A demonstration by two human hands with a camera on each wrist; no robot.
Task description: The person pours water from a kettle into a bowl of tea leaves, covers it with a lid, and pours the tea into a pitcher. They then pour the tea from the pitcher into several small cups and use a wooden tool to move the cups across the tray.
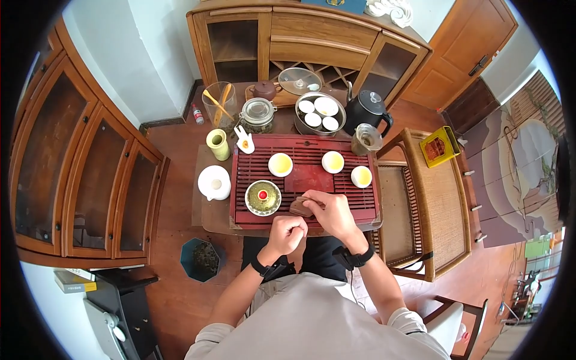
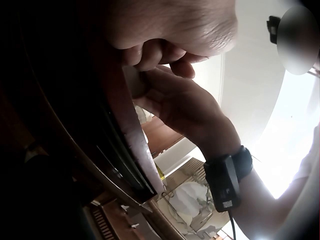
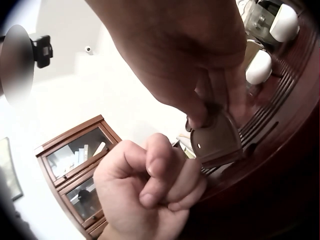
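Observation:
My right hand (image 1: 333,215) pinches a small brown scoop-like piece (image 3: 216,139) between thumb and fingers, low over the front edge of the red slatted tea tray (image 1: 324,219). In the right wrist view this piece has a raised rim and a flat front edge. Close beside it, my left hand (image 1: 286,235) is curled into a fist at the tray's edge, with nothing showing in it. A lidded patterned bowl (image 1: 263,198) with a red knob sits on the tray left of the right hand. Behind stand three white cups (image 1: 280,165) of yellow tea.
Left of the tray are a white lidded pot (image 1: 214,183) and a green cup (image 1: 218,145). A glass jar (image 1: 258,114), a steel pot (image 1: 320,114) of white cups and a black kettle (image 1: 367,111) stand behind. A wicker chair (image 1: 444,210) is at right, a bin (image 1: 202,259) at lower left.

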